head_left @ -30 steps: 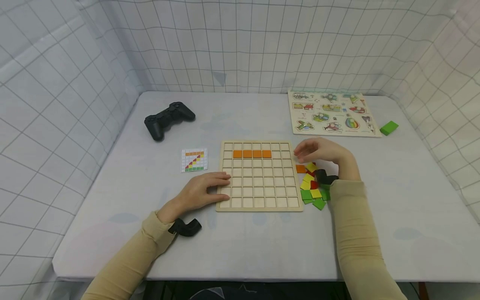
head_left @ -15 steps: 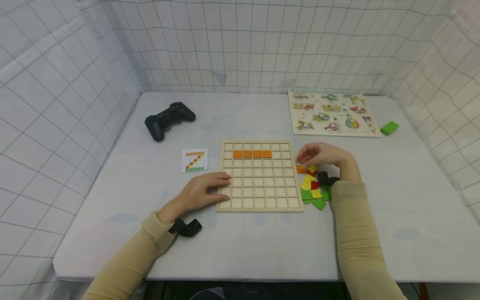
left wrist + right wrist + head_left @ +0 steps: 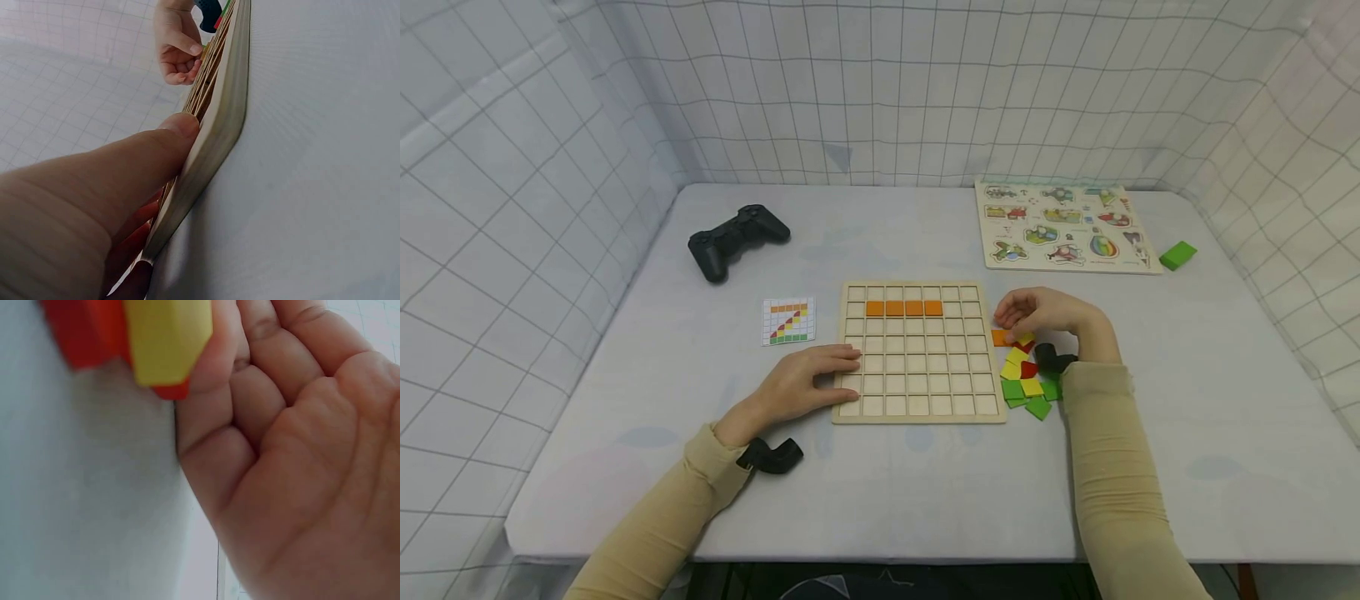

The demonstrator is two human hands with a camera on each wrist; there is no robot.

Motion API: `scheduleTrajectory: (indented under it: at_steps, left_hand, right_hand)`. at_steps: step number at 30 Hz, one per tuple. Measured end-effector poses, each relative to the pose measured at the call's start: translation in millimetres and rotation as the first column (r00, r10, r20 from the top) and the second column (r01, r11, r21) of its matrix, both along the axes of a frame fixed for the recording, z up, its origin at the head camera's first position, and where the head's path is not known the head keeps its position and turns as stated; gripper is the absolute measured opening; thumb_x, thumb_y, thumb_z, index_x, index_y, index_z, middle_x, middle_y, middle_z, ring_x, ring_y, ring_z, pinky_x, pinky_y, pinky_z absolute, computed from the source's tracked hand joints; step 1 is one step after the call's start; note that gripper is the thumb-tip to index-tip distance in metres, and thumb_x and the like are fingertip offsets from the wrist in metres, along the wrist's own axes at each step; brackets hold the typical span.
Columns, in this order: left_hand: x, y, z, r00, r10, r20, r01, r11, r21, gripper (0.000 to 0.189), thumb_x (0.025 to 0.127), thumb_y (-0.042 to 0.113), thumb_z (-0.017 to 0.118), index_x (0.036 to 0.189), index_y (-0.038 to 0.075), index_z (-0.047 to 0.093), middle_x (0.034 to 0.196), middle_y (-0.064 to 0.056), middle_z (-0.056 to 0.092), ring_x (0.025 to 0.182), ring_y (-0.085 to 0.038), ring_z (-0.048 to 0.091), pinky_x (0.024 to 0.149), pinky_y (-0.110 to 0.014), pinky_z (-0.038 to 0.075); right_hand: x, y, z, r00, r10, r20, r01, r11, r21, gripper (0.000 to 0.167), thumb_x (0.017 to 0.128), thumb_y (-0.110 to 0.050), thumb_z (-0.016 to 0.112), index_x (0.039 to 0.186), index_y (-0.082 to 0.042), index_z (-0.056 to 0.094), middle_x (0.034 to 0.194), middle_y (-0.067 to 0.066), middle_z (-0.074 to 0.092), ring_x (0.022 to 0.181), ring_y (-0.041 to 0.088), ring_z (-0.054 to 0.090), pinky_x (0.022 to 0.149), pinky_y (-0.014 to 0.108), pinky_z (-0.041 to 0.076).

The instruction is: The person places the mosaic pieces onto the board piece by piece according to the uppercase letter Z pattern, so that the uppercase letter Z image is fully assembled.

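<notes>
A square wooden grid board (image 3: 917,363) lies mid-table, with a row of orange tiles (image 3: 904,308) in its upper part. My left hand (image 3: 793,383) rests on the board's left edge, thumb and fingers extended; the left wrist view shows the thumb on the rim. Beside the board's right edge, my right hand (image 3: 1048,311) is over the loose tiles, fingers loosely bent. Its thumb is right at an orange tile (image 3: 998,338). Close by lie yellow tiles (image 3: 1018,356), a red tile (image 3: 1028,370) and green tiles (image 3: 1038,407). In the right wrist view a yellow tile (image 3: 172,344) partly covers the fingertips.
A small pattern card (image 3: 788,322) lies left of the board. Farther back are a black game controller (image 3: 739,240) on the left and a picture puzzle board (image 3: 1067,229) on the right, with a green block (image 3: 1178,256) next to it.
My right hand has shifted slightly down and right, from the board's right edge to the loose tiles. My left hand stays on the board, and the row of orange tiles is unchanged.
</notes>
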State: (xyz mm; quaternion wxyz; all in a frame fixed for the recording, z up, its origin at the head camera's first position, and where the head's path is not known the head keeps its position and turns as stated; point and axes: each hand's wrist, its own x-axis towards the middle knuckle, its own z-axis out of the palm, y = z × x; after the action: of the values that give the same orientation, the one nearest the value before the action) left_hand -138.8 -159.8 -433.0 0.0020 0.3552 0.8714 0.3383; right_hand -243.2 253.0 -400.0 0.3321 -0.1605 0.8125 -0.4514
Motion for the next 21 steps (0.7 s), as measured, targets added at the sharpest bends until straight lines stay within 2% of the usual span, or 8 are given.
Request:
scheduleTrajectory:
  at_steps: [13, 21]
  left_hand:
    - [-0.4, 0.1, -0.6, 1.0, -0.001, -0.005, 0.001, 1.0, 0.002, 0.046, 0.081, 0.033, 0.075, 0.118, 0.007, 0.067, 0.13, -0.003, 0.057, 0.125, -0.021, 0.047, 0.108, -0.027, 0.036]
    - [-1.1, -0.2, -0.7, 1.0, 0.005, 0.016, -0.005, 1.0, -0.005, 0.046, 0.081, 0.033, 0.074, 0.119, 0.007, 0.067, 0.131, -0.002, 0.056, 0.126, -0.021, 0.046, 0.109, -0.027, 0.035]
  right_hand:
    - [0.4, -1.4, -1.1, 1.0, 0.008, 0.024, -0.008, 1.0, -0.008, 0.038, 0.077, -0.005, 0.076, 0.107, 0.006, 0.056, 0.095, 0.015, 0.059, 0.078, 0.02, 0.056, 0.068, 0.027, 0.054]
    - [2.2, -4.8, 0.1, 1.0, 0.025, -0.011, -0.025, 1.0, 0.015, 0.035, 0.076, -0.003, 0.076, 0.104, 0.005, 0.057, 0.092, 0.014, 0.058, 0.076, 0.02, 0.055, 0.066, 0.026, 0.054]
